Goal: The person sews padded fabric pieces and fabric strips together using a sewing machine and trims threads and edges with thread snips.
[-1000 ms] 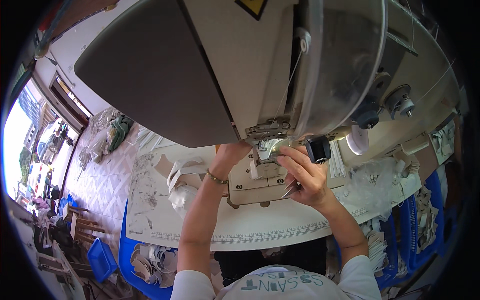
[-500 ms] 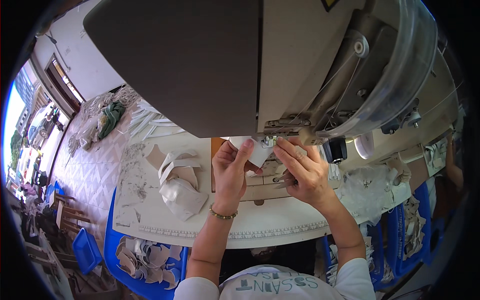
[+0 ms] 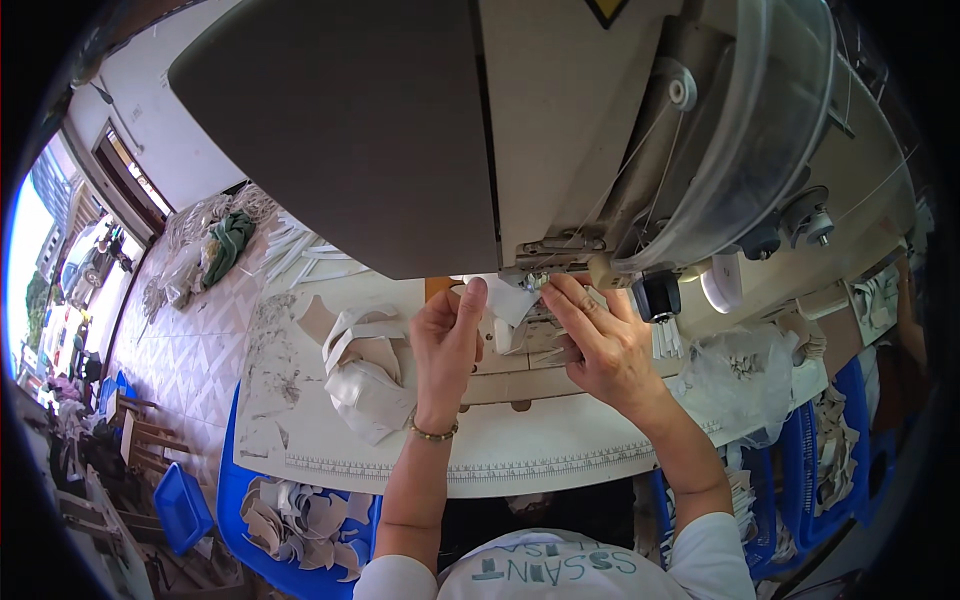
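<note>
Your left hand (image 3: 447, 345) and right hand (image 3: 600, 345) pinch a thin, pale cut piece (image 3: 512, 298) — fingers closed — under the smooth grey sewing machine (image 3: 420, 130).

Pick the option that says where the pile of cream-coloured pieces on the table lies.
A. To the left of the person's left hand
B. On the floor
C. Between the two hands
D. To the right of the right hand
A: the pile of cream-coloured pieces lies on the white table, left of the left hand, while the right hand is on the other side by the sewing machine.

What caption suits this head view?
Both hands, left hand and right hand, hold a white piece under a sewing machine.
</note>
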`<state>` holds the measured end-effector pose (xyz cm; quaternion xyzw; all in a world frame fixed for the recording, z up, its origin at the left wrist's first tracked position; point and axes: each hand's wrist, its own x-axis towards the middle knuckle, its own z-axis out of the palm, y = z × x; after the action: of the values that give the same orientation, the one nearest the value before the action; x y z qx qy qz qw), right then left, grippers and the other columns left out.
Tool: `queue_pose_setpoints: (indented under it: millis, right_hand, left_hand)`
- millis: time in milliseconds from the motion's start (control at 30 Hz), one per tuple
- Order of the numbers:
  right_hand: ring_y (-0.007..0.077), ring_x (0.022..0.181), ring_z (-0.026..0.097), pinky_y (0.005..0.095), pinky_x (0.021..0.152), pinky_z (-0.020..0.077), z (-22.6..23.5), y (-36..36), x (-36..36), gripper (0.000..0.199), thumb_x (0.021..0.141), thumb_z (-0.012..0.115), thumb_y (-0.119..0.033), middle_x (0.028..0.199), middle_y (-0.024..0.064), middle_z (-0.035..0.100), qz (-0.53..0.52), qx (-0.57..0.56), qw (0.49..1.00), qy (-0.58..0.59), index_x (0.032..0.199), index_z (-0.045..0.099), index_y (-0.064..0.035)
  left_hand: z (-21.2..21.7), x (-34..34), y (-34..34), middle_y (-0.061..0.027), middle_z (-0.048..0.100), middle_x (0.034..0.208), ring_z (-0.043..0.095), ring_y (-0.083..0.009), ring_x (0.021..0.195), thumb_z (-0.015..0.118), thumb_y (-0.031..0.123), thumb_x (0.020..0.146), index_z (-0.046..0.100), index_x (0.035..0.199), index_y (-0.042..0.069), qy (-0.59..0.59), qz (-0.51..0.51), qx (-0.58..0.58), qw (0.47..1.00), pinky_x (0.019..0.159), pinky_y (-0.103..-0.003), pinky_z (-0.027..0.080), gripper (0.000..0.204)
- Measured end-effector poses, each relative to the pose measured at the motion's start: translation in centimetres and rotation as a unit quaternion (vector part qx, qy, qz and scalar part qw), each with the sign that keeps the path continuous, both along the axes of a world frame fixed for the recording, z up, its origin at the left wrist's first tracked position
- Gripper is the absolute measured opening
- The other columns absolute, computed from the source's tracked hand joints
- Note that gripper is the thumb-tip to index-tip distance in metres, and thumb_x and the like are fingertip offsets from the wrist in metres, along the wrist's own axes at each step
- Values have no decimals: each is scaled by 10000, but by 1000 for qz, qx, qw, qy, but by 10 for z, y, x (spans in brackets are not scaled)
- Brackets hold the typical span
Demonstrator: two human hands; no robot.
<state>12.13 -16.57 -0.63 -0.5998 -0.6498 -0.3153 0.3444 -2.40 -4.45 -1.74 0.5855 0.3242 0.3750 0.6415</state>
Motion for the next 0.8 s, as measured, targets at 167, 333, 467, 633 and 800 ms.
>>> queue_pose_setpoints:
  millis: [167, 333, 467, 633, 800]
  right_hand:
    - [227, 743, 607, 286, 526, 475, 0, 3, -7, 628, 562, 677, -11, 867, 19, 641, -16, 4, 1000, -3, 1174, 565, -100]
    - [226, 711, 582, 288, 503, 463, -5, 4, -6, 626, 595, 681, -30, 764, 16, 609, -44, -23, 999, 10, 1200, 553, -127]
    - [237, 731, 569, 289, 495, 457, 0, 0, -7, 627, 598, 683, -40, 746, 22, 595, -21, -54, 997, 43, 1203, 553, -136]
    - [225, 760, 590, 265, 507, 463, -16, -3, 7, 542, 586, 678, -40, 822, 30, 638, 50, 61, 997, 21, 1120, 600, -99]
    - [180, 682, 605, 241, 502, 458, -13, 1, 3, 342, 606, 644, -32, 842, 42, 661, 73, 86, 993, -25, 947, 650, -38]
  left_hand:
    - [10, 15, 26, -20, 514, 595, 459, -68, 599, 586, 127, 821, 576, 770, -17, 8, 233, 373, 898, 559, -234, 395, 153]
    - [33, 14, 39, -149, 571, 719, 516, -206, 622, 529, -6, 756, 594, 838, -22, 184, -92, 347, 915, 569, -300, 408, 106]
    - [42, 9, 38, -110, 565, 701, 508, -164, 608, 562, 54, 791, 584, 858, -23, 250, -129, 304, 910, 562, -275, 401, 104]
    - [26, -8, -8, -23, 533, 683, 451, -63, 628, 613, 207, 852, 570, 888, -18, 115, -103, 221, 963, 563, -229, 383, 232]
    - [19, -6, -6, -1, 559, 692, 450, -38, 601, 621, 178, 848, 572, 874, -15, 72, -91, 201, 973, 534, -196, 373, 201]
